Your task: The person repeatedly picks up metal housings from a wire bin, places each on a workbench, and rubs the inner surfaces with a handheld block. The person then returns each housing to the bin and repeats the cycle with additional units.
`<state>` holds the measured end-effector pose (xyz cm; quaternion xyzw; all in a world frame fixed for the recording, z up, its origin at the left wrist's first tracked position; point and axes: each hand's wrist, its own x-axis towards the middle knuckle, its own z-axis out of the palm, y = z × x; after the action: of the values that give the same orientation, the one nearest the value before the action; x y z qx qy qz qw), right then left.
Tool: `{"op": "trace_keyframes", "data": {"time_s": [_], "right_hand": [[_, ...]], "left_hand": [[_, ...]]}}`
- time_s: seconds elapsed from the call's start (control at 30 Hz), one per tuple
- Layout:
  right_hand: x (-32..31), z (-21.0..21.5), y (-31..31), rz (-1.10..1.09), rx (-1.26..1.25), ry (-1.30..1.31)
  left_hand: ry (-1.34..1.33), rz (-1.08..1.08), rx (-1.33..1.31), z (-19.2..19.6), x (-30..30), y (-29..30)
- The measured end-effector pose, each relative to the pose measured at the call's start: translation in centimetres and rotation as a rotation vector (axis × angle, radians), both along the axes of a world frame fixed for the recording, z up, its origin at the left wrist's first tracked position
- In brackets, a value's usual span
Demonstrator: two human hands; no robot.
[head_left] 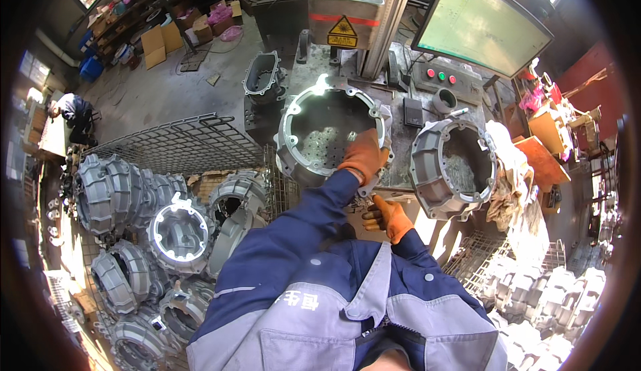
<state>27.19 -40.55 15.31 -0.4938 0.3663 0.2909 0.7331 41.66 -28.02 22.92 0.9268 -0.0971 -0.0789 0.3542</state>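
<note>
A large round cast-metal housing [288, 145] with a bright flanged rim rests on the machine's bench under the marking head. My left hand [362, 157], in an orange glove, reaches over its near right side and is closed on the rim; some fingertips are hidden. Just in front of the bench edge, my right hand [391, 219], also gloved in orange, hangs with its fingers apart and nothing in it. A second round housing [425, 164] stands to the right on the bench, its opening tilted toward the right.
A smaller oblong casting [263, 76] stands left of the bench. Wire cages hold several housings [179, 231] at left and stacked castings [541, 297] at lower right. A monitor [484, 24], a button panel [444, 77] and a small dark box [412, 112] are at right.
</note>
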Motion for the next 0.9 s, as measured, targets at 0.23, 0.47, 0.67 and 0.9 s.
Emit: {"op": "trace_keyframes", "data": {"time_s": [0.23, 0.47, 0.67, 0.9], "right_hand": [[0.2, -4.3, 3.1, -0.143, 0.358, -0.117], [1.1, -6.5, 6.4, -0.466, 0.308, -0.048], [0.4, -7.0, 8.4, -0.448, 0.370, -0.058], [0.0, -6.4, 8.7, -0.434, 0.363, -0.150]], "left_hand": [[-0.254, -0.362, 0.392, 2.3, -3.6, 10.8], [-0.328, -0.448, 0.450, -1.5, -2.8, 13.4], [-0.357, -0.478, 0.455, -2.2, -2.5, 15.3], [-0.290, -0.484, 0.524, -1.2, -2.5, 14.6]]}}
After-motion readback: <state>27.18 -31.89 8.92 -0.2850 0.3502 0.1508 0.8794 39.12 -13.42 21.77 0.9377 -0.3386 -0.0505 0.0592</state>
